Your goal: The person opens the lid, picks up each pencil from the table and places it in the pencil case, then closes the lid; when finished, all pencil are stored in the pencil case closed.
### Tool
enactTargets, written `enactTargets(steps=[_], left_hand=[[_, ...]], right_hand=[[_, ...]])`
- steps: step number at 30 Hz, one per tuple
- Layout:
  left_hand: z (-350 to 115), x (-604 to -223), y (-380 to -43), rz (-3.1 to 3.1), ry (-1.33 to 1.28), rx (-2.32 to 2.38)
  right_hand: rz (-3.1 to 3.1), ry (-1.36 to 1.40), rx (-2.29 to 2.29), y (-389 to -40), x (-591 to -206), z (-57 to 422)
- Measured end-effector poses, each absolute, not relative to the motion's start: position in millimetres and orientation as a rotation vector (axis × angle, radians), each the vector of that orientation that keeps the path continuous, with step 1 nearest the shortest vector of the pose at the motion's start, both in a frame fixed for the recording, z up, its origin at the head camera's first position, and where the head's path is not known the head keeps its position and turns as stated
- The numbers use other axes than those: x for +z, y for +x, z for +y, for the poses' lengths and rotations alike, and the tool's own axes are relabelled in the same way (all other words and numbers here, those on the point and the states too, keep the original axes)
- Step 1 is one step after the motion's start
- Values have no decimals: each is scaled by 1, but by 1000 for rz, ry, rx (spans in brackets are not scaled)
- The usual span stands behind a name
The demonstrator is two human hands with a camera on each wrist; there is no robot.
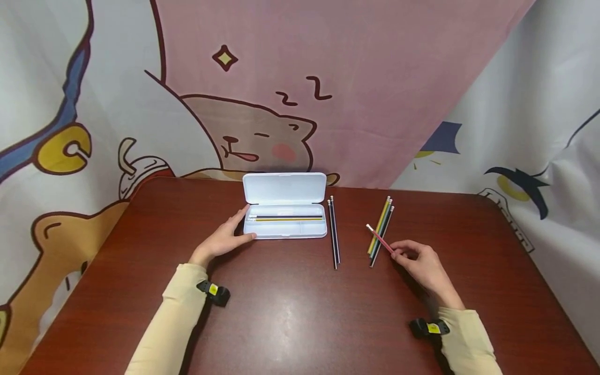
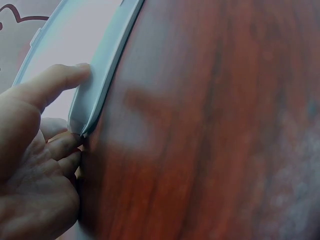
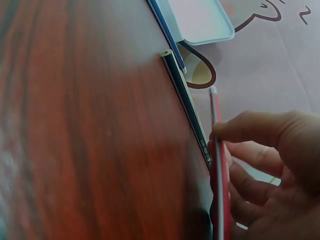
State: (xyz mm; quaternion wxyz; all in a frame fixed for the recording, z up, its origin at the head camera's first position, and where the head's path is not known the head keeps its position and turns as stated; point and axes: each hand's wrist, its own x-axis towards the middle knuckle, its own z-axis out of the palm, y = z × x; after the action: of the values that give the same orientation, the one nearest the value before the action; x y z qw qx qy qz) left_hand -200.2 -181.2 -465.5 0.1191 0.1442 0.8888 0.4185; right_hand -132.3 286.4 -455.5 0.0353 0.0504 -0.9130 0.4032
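OK, red pencil [image 1: 380, 239] in rt hand [image 1: 426, 266], lft hand [image 1: 224, 241] on case [image 1: 285, 188]

Red pencil [image 1: 380, 239], pale-striped, white-ended, slants over loose pencils [image 1: 382, 224]. White pencil case [image 1: 274, 229] lies open, lid [image 1: 285, 188] raised at back; dark pencil [image 1: 290, 216] and yellow pencil [image 1: 290, 220] lie side by side in its rear compartment.

"Z Z" [image 1: 317, 89] can be read on the backdrop [image 1: 375, 78]; marking [image 3: 203, 145] on dark pencil [image 3: 184, 102] can't be made out.
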Motion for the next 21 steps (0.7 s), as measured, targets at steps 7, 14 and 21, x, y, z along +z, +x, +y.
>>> enactTargets(steps=[7, 14, 21], left_hand=[[-183, -467, -198, 2602, 427, 1237], [-184, -468, -199, 2604, 436, 1234], [-183, -466, -200, 2601, 440, 1242]], right_hand=[[-2703, 244, 1305, -135, -462, 279], [-2649, 364, 1318, -142, -464, 266], [-2635, 403, 1383, -145, -457, 254]])
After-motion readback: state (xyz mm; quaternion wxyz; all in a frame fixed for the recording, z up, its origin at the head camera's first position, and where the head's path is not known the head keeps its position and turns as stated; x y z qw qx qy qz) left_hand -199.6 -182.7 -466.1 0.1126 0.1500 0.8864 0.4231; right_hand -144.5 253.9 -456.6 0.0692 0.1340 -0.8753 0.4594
